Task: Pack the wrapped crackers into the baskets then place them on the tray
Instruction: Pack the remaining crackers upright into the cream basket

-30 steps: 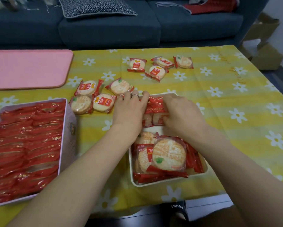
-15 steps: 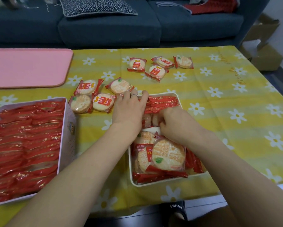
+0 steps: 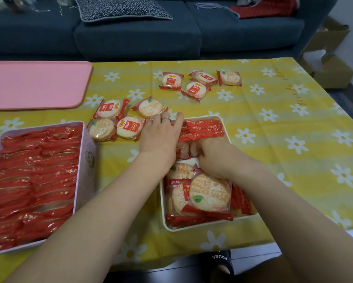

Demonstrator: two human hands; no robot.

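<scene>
My left hand point(image 3: 161, 135) lies flat, bracing upright crackers point(image 3: 202, 128) in the white basket point(image 3: 222, 121); right hand point(image 3: 212, 154) curled among packets, grasp hidden. Risk: row topples if released. Pink tray point(image 3: 36, 84) unused.

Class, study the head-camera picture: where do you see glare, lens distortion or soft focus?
Head view: glints of glare speckle the red wrappers in the pink basket; wide-angle distortion bows the far edge of the tablecloth and the sofa; lighting is soft, with faint shadows; the picture is slightly soft throughout, so wrapper print is barely readable.
</scene>
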